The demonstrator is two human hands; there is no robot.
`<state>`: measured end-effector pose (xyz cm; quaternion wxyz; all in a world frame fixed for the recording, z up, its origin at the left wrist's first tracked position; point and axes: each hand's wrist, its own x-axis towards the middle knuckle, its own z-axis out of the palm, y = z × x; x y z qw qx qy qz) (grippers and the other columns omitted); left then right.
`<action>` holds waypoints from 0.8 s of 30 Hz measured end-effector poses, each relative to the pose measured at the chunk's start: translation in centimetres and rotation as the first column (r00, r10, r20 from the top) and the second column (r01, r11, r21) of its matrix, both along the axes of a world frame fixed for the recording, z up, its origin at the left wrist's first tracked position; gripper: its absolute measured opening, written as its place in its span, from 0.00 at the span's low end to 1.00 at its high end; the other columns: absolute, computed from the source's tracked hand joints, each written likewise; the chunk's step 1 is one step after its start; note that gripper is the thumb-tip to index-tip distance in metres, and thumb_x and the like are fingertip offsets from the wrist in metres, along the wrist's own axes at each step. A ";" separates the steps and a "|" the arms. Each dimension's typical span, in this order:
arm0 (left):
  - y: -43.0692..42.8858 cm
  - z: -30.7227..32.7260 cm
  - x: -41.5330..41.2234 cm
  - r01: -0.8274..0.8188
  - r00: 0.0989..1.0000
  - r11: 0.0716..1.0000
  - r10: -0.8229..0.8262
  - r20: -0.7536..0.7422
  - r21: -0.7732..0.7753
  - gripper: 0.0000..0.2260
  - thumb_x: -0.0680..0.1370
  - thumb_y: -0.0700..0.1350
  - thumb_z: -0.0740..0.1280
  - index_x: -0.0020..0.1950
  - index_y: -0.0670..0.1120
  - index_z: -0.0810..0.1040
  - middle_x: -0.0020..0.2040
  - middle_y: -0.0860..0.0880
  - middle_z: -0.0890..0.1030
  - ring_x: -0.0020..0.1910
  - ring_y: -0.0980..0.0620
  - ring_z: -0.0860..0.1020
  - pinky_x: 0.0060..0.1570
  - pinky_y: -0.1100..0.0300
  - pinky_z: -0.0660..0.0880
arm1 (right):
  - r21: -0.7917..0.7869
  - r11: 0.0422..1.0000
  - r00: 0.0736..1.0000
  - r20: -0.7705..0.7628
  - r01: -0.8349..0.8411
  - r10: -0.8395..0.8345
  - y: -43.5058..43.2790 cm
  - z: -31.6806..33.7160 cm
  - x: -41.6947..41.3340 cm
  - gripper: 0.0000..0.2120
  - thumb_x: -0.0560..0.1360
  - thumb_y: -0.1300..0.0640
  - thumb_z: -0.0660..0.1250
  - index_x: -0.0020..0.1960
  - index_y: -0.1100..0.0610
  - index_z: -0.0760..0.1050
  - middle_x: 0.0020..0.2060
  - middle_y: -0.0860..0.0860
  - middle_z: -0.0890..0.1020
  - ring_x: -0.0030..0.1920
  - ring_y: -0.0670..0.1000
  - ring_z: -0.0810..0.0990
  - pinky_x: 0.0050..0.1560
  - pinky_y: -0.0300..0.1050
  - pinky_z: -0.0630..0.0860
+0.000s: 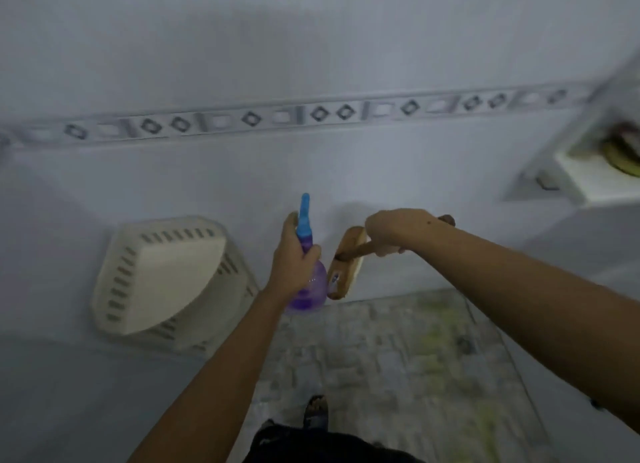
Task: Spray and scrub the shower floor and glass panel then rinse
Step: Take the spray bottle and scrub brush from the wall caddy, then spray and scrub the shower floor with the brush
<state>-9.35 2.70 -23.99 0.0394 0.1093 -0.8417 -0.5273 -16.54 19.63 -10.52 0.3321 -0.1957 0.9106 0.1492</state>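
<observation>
As the left hand (293, 258) clasps a spray bottle (309, 291), the right hand (393, 230) clasps a blurred-label brush (347, 270).

There are two hands, one left hand (294, 258) and one right hand (394, 232), and two cleaning tools: one purple spray bottle (310, 286) with a blue top and one wooden scrub brush (348, 265). The wall carries one cream slotted corner basket (162, 275) and one patterned tile border (311, 114), along which ten dark diamond shapes can be made out, though its ends blur. One white ledge (588, 182) shows at the right edge with one yellowish item (623, 157) on it, too blurred to name, and one foot (316, 410) stands on the mottled floor (398, 358).
</observation>
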 end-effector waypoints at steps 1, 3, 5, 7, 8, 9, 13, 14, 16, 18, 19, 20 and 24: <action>2.0 -0.5 -0.7 0.058 0.998 0.998 -0.058 0.016 -0.019 0.29 0.77 0.42 0.67 0.76 0.50 0.60 0.56 0.47 0.79 0.49 0.46 0.79 0.53 0.52 0.76 | -0.053 0.992 0.993 -0.005 0.118 -0.118 3.3 -0.7 0.6 0.16 0.81 0.47 0.64 0.50 0.61 0.74 0.36 0.54 0.75 0.31 0.51 0.74 0.33 0.44 0.73; 6.2 -1.2 -1.5 0.163 0.986 0.986 -0.163 0.035 -0.019 0.24 0.78 0.42 0.67 0.73 0.49 0.64 0.54 0.47 0.79 0.49 0.46 0.79 0.54 0.50 0.77 | -0.126 0.952 0.960 0.004 0.277 -0.279 9.3 -1.9 2.1 0.15 0.82 0.48 0.62 0.52 0.62 0.71 0.36 0.55 0.74 0.30 0.52 0.74 0.32 0.44 0.73; 10.5 -2.5 -1.4 0.261 0.964 0.965 -0.260 0.048 -0.016 0.16 0.80 0.45 0.67 0.67 0.49 0.69 0.51 0.48 0.80 0.47 0.47 0.80 0.52 0.49 0.78 | -0.248 0.813 0.846 0.063 0.527 -0.530 15.2 -4.3 4.2 0.13 0.82 0.60 0.62 0.64 0.63 0.68 0.34 0.55 0.71 0.28 0.53 0.71 0.28 0.44 0.70; 17.0 -3.9 -0.8 0.389 0.920 0.921 -0.388 0.053 -0.019 0.11 0.81 0.51 0.65 0.60 0.49 0.71 0.44 0.50 0.80 0.42 0.50 0.80 0.46 0.53 0.77 | -0.284 0.629 0.685 0.194 0.724 -0.702 22.7 -6.9 7.6 0.11 0.82 0.54 0.61 0.64 0.49 0.73 0.30 0.56 0.72 0.23 0.54 0.71 0.27 0.42 0.69; 18.0 -4.0 -0.7 0.412 0.910 0.910 -0.410 0.064 -0.033 0.10 0.82 0.54 0.64 0.57 0.49 0.72 0.41 0.51 0.79 0.39 0.52 0.80 0.42 0.55 0.76 | -0.350 0.533 0.625 0.250 0.771 -0.740 24.0 -7.5 8.7 0.13 0.83 0.45 0.59 0.57 0.51 0.79 0.28 0.57 0.76 0.22 0.53 0.74 0.28 0.42 0.71; 18.6 -4.4 -0.6 0.417 0.908 0.908 -0.415 0.054 -0.033 0.11 0.82 0.57 0.62 0.54 0.49 0.72 0.39 0.51 0.78 0.37 0.53 0.79 0.41 0.55 0.75 | -0.363 0.516 0.615 0.247 0.776 -0.749 24.7 -8.3 9.8 0.19 0.82 0.40 0.57 0.42 0.51 0.76 0.28 0.57 0.79 0.23 0.52 0.78 0.29 0.43 0.73; 24.4 -8.3 -0.2 0.522 0.852 0.845 -0.512 0.104 -0.113 0.19 0.82 0.62 0.55 0.45 0.48 0.71 0.37 0.46 0.76 0.36 0.47 0.77 0.39 0.51 0.73 | -0.411 -0.042 0.172 0.470 0.911 -0.866 30.0 -13.7 14.0 0.12 0.83 0.49 0.61 0.52 0.58 0.74 0.37 0.59 0.80 0.29 0.54 0.79 0.31 0.47 0.81; 26.0 -9.7 0.1 0.553 0.832 0.824 -0.538 0.138 -0.123 0.18 0.83 0.60 0.56 0.44 0.48 0.70 0.36 0.47 0.75 0.35 0.48 0.75 0.38 0.53 0.71 | -0.383 -0.132 0.079 0.487 0.914 -0.870 31.4 -16.0 15.1 0.12 0.83 0.50 0.61 0.55 0.59 0.74 0.40 0.60 0.80 0.30 0.54 0.78 0.31 0.48 0.82; 28.1 -12.4 0.3 0.580 0.811 0.804 -0.553 0.191 -0.130 0.16 0.84 0.56 0.58 0.43 0.47 0.70 0.36 0.49 0.74 0.34 0.49 0.73 0.37 0.54 0.69 | -0.353 -0.250 -0.050 0.489 0.902 -0.871 33.1 -19.9 16.9 0.22 0.82 0.42 0.59 0.48 0.62 0.74 0.38 0.60 0.79 0.30 0.55 0.77 0.30 0.49 0.80; 29.7 -16.1 -0.1 0.583 0.803 0.801 -0.542 0.248 -0.137 0.14 0.83 0.53 0.61 0.44 0.44 0.72 0.36 0.47 0.76 0.35 0.47 0.75 0.37 0.53 0.71 | -0.330 -0.292 -0.107 0.480 0.898 -0.871 34.4 -23.6 18.1 0.28 0.81 0.37 0.57 0.39 0.62 0.73 0.31 0.59 0.78 0.28 0.56 0.76 0.27 0.48 0.78; 30.2 -17.8 -0.4 0.575 0.806 0.806 -0.528 0.268 -0.139 0.14 0.83 0.52 0.62 0.44 0.43 0.73 0.36 0.46 0.76 0.35 0.46 0.76 0.38 0.52 0.73 | -0.316 -0.316 -0.134 0.485 0.895 -0.864 34.7 -25.2 18.5 0.28 0.81 0.39 0.57 0.37 0.61 0.72 0.29 0.58 0.77 0.27 0.55 0.75 0.26 0.46 0.76; 30.8 -19.5 -0.8 0.565 0.808 0.813 -0.510 0.297 -0.142 0.13 0.82 0.50 0.64 0.43 0.43 0.73 0.36 0.46 0.76 0.35 0.45 0.76 0.37 0.51 0.74 | -0.308 -0.351 -0.166 0.495 0.884 -0.853 35.2 -27.4 18.7 0.26 0.82 0.42 0.57 0.36 0.61 0.70 0.28 0.58 0.76 0.26 0.55 0.75 0.26 0.44 0.74; 32.6 -28.1 -2.1 0.501 0.843 0.851 -0.439 0.310 -0.157 0.18 0.78 0.53 0.68 0.37 0.40 0.73 0.31 0.41 0.75 0.32 0.44 0.75 0.34 0.49 0.74 | -0.258 -0.432 -0.253 0.519 0.864 -0.817 35.7 -37.0 18.8 0.18 0.83 0.54 0.58 0.37 0.62 0.72 0.31 0.58 0.78 0.29 0.55 0.79 0.28 0.43 0.75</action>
